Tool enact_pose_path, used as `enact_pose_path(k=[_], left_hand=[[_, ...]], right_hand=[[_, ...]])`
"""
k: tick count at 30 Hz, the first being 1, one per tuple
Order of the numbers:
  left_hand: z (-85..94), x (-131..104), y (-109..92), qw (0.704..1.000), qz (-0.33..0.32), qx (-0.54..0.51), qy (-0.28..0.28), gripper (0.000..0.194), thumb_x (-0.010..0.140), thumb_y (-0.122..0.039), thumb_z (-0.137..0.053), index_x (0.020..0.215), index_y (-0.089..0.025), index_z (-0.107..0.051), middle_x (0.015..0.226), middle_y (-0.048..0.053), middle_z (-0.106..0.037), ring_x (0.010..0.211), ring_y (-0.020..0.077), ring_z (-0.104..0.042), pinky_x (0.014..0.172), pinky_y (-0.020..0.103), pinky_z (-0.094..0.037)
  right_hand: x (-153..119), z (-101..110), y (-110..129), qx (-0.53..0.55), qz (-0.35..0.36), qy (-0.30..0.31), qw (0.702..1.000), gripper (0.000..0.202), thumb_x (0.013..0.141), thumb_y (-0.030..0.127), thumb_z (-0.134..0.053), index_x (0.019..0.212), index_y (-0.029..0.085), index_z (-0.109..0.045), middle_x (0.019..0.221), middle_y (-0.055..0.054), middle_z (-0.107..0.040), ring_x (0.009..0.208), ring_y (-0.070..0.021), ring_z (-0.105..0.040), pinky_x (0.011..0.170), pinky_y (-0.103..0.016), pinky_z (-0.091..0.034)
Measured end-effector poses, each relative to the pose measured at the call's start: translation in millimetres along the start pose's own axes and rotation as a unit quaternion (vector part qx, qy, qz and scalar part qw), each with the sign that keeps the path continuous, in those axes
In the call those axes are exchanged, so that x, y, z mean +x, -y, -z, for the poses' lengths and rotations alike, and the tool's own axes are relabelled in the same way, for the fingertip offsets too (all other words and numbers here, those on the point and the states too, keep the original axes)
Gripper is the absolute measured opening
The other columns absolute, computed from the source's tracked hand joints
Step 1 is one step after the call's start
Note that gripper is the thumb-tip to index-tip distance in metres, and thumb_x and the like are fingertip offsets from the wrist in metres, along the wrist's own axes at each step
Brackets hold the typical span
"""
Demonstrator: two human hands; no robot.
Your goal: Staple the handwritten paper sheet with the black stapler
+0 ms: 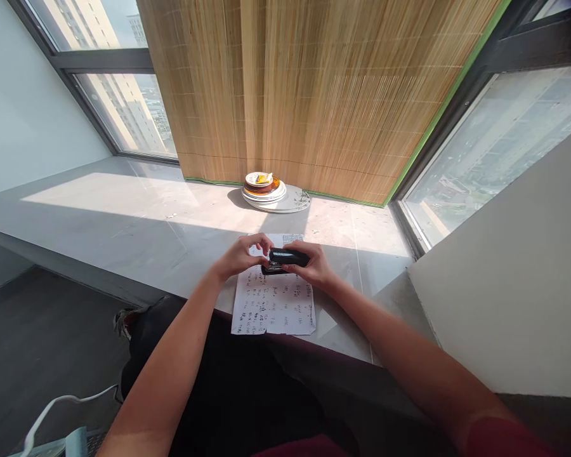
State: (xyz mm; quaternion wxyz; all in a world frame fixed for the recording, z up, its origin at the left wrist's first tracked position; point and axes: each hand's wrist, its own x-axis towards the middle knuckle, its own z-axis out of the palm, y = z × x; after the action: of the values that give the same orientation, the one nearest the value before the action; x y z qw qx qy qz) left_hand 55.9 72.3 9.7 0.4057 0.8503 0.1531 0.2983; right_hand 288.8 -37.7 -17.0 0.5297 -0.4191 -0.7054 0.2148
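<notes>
A black stapler point(289, 257) is held above a sheet of paper point(276, 308) covered in handwriting. My right hand point(315, 264) is closed round the stapler's right end, thumb below and fingers on top. At the stapler's left end is my left hand point(244, 255), its fingers curled and its thumb close to the front tip. Whether the left fingertips grip the stapler or something small is too fine to tell. The paper lies on the pale stone sill, its near edge at the sill's front edge.
A stack of plates point(264, 190) with a small yellow item on top stands at the back by the bamboo blind point(290, 95). The sill point(137, 235) runs left. A wall point(514, 273) bounds the right side. A white cable point(66, 398) hangs at lower left.
</notes>
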Motion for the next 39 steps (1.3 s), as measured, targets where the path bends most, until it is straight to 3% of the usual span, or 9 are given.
enact_pose_path(k=[16,22,35,39], left_hand=[[12.8,-3.8,-3.2,0.998,-0.038,-0.041,0.004,0.019,0.087,-0.036,-0.087,0.088,-0.019,-0.08,0.091,0.008,-0.078,0.087,0.0224,-0.071,0.082,0.037,-0.057],[1.4,-0.8,-1.1,1.0,0.003,-0.004,-0.01,0.027,0.077,-0.03,-0.091,0.097,-0.021,-0.075,0.093,0.003,-0.075,0.089,0.0195,-0.067,0.087,0.036,-0.053],[-4.8,0.3,-0.7,1.0,0.004,0.019,-0.016,0.017,0.084,-0.028,-0.081,0.095,-0.021,-0.07,0.092,0.002,-0.071,0.091,0.0201,-0.064,0.088,0.037,-0.05],[-3.1,-0.7,1.2,0.999,-0.012,0.027,0.016,0.023,0.084,-0.031,-0.084,0.099,-0.022,-0.069,0.099,0.003,-0.072,0.095,0.0208,-0.065,0.088,0.036,-0.051]], right_hand=[[1.3,3.5,-4.1,0.036,-0.041,-0.029,0.998,0.039,0.082,0.048,-0.089,0.107,0.019,-0.079,0.095,-0.006,-0.079,0.086,-0.0236,-0.072,0.079,-0.038,-0.058],[0.3,-1.5,1.4,0.01,-0.007,-0.005,1.0,0.04,0.084,0.051,-0.087,0.108,0.019,-0.079,0.094,-0.006,-0.078,0.084,-0.0238,-0.072,0.081,-0.04,-0.058],[0.2,-1.3,4.3,0.001,-0.032,-0.01,0.999,0.038,0.084,0.049,-0.085,0.107,0.019,-0.078,0.092,-0.004,-0.076,0.082,-0.0213,-0.069,0.077,-0.036,-0.055],[1.1,0.7,7.7,-0.002,-0.04,0.029,0.999,0.042,0.084,0.054,-0.084,0.107,0.019,-0.078,0.093,-0.005,-0.078,0.082,-0.022,-0.07,0.078,-0.037,-0.056]])
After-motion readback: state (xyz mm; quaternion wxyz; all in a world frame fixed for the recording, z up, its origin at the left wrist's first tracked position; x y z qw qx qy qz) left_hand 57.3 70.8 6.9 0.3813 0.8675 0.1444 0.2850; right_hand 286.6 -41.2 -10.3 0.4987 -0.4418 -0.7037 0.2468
